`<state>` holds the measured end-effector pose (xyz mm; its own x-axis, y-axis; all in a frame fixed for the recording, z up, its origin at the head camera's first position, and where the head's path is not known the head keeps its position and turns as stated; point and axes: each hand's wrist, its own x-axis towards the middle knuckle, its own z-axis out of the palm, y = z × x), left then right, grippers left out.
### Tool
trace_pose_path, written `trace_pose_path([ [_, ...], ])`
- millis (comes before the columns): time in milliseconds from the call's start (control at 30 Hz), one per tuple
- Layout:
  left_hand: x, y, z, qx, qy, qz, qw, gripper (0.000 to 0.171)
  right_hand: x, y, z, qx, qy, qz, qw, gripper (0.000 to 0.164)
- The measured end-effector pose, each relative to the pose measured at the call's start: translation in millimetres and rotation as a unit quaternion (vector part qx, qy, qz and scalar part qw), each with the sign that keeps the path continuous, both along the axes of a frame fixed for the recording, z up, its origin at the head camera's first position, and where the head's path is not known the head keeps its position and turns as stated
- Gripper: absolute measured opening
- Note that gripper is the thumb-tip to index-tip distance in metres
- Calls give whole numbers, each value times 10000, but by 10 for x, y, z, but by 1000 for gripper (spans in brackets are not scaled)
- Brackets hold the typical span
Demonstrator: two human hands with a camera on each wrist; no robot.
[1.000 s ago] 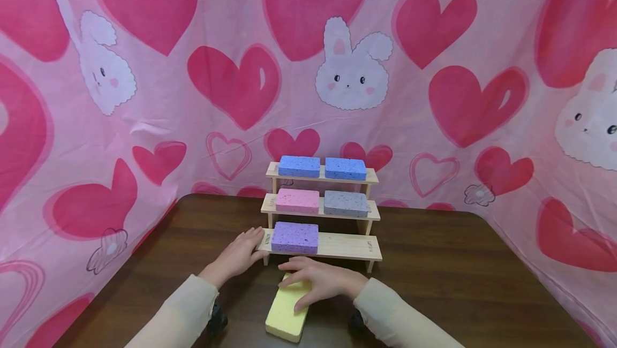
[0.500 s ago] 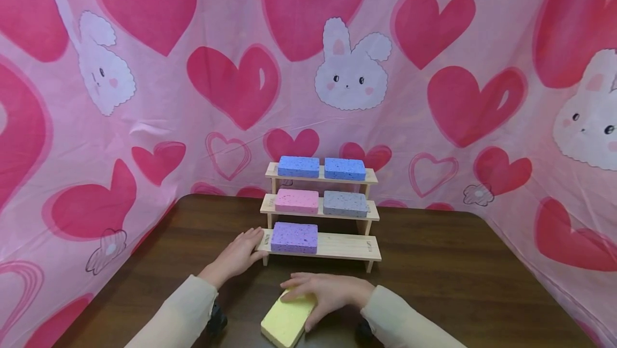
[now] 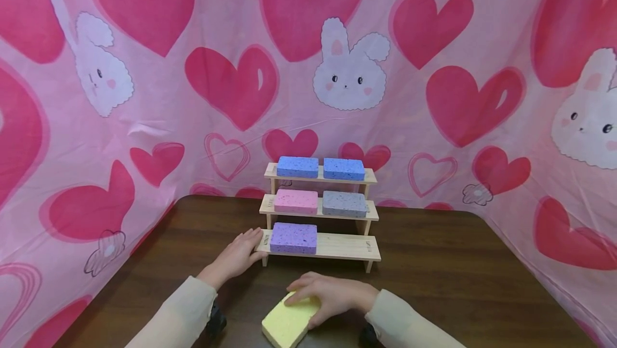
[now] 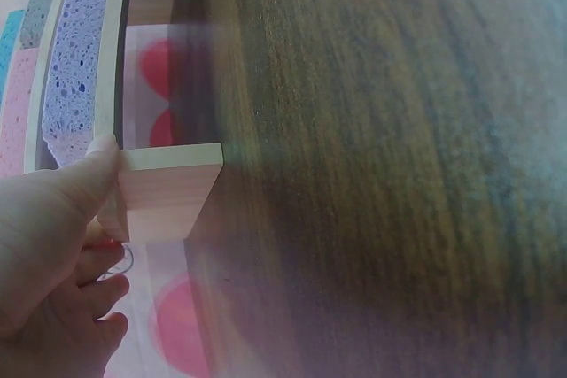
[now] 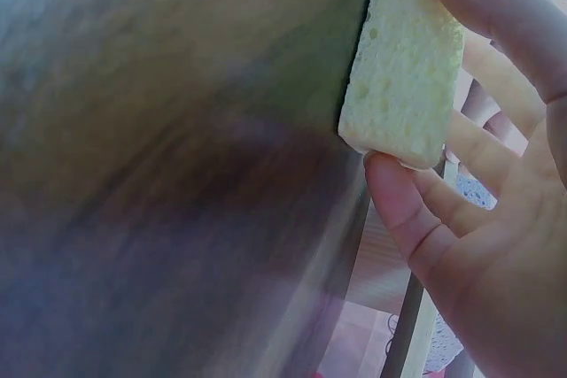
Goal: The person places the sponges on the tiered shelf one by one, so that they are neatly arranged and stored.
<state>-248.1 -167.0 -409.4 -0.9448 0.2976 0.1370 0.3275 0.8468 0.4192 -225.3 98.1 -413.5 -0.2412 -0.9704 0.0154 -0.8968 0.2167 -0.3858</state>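
A yellow sponge [image 3: 289, 322] lies at the near middle of the dark table, turned at a slant. My right hand [image 3: 332, 295] holds it at its far right corner; the right wrist view shows the thumb on one long side of the sponge [image 5: 403, 68] and a fingertip at its end. My left hand [image 3: 236, 258] grips the left end of a three-tier wooden rack [image 3: 344, 246]. In the left wrist view its thumb lies on the front edge of the bottom shelf. On that shelf, to the left, sits a purple sponge [image 3: 293, 238].
A pink sponge [image 3: 296, 201] and a grey sponge [image 3: 344, 204] sit on the middle shelf. Two blue sponges [image 3: 297, 167] are side by side on the top one. Pink cloth [image 3: 231, 27] with hearts and rabbits hangs around the brown table [image 3: 443, 273].
My right hand has drawn nearer to me and slightly right. The yellow sponge has turned from nearly lengthwise to a stronger slant. My left hand has stayed on the rack.
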Motion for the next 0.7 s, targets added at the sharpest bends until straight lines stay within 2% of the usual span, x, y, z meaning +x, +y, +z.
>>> trace_pose_path([
  [367, -4, 0, -2, -40, 73, -48, 10000, 60, 22, 106, -5, -430, 207, -181, 9987, 52],
  [700, -1, -1, 0, 4, -9, 11, 10000, 61, 50, 248, 96, -588, -170, -642, 9961, 49],
])
